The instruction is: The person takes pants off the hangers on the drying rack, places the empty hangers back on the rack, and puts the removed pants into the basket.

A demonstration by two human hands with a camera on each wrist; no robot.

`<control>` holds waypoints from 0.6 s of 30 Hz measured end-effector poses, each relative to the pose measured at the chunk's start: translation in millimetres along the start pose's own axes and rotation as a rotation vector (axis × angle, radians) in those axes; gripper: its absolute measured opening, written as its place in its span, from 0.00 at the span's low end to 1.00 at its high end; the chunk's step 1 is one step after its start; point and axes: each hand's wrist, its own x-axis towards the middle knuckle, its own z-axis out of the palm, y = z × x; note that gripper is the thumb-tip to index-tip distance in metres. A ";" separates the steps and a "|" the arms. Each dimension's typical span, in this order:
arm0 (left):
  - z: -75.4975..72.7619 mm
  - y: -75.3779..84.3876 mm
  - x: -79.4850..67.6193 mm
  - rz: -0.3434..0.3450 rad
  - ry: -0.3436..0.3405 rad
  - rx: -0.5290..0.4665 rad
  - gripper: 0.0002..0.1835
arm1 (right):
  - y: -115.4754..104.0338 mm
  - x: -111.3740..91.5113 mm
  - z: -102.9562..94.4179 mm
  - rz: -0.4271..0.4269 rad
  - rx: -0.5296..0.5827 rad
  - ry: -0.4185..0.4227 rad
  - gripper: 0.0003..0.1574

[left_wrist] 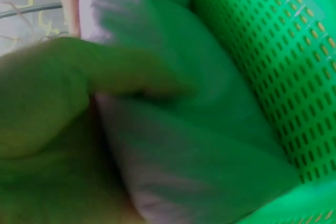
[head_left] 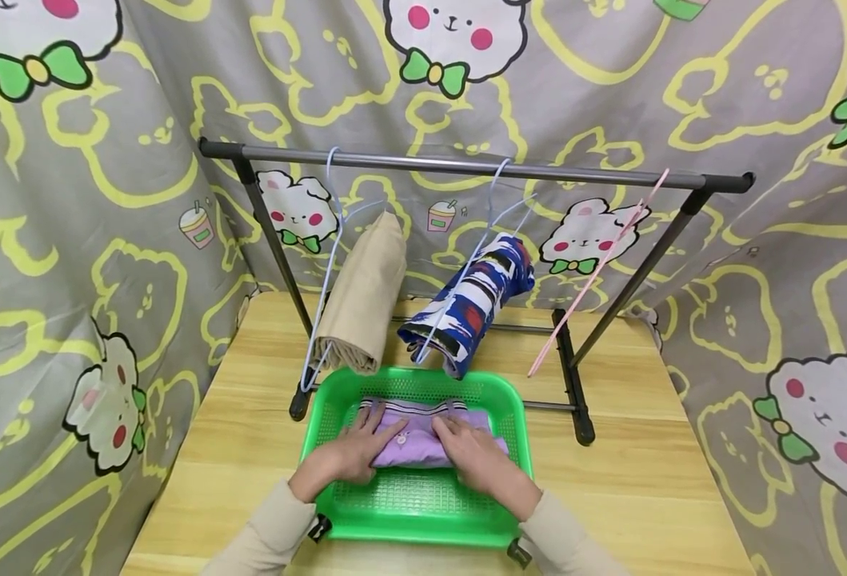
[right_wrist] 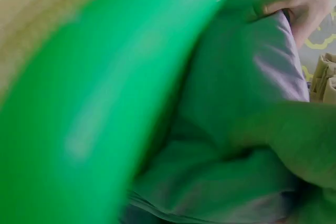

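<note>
A folded lilac garment [head_left: 416, 450] with a black-and-white striped edge and a small printed motif lies in a green perforated basket [head_left: 423, 532]. At its left end, my left hand [head_left: 354, 450] grips the cloth, thumb across the near face and fingers toward the striped edge. My right hand [head_left: 472, 456] holds the other end in a similar way. The left wrist view shows the left thumb [left_wrist: 136, 74] against the fabric. In the blurred right wrist view, the right thumb [right_wrist: 257, 132] presses into the fabric; the fingertips behind the cloth are hidden.
Behind the basket stands a dark metal clothes rack [head_left: 423, 162]. From it hang beige trousers or similar cloth [head_left: 365, 296] and a blue patterned garment [head_left: 473, 304], each on a blue hanger, plus a bare pink hanger [head_left: 596, 276]. Everything stands on a wooden table [head_left: 632, 480] before patterned curtains.
</note>
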 end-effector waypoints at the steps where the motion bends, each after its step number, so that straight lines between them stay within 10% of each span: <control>1: -1.2 0.2 0.2 0.000 -0.015 -0.016 0.48 | -0.1 -0.8 -1.8 0.015 0.049 -0.038 0.37; 9: -4.9 -0.4 0.9 -0.007 -0.121 -0.136 0.43 | 1.9 -5.0 -10.1 0.118 0.301 -0.315 0.39; 18: -0.8 5.5 1.2 0.001 -0.077 -0.078 0.39 | 4.3 -6.5 -13.5 0.131 0.346 -0.385 0.27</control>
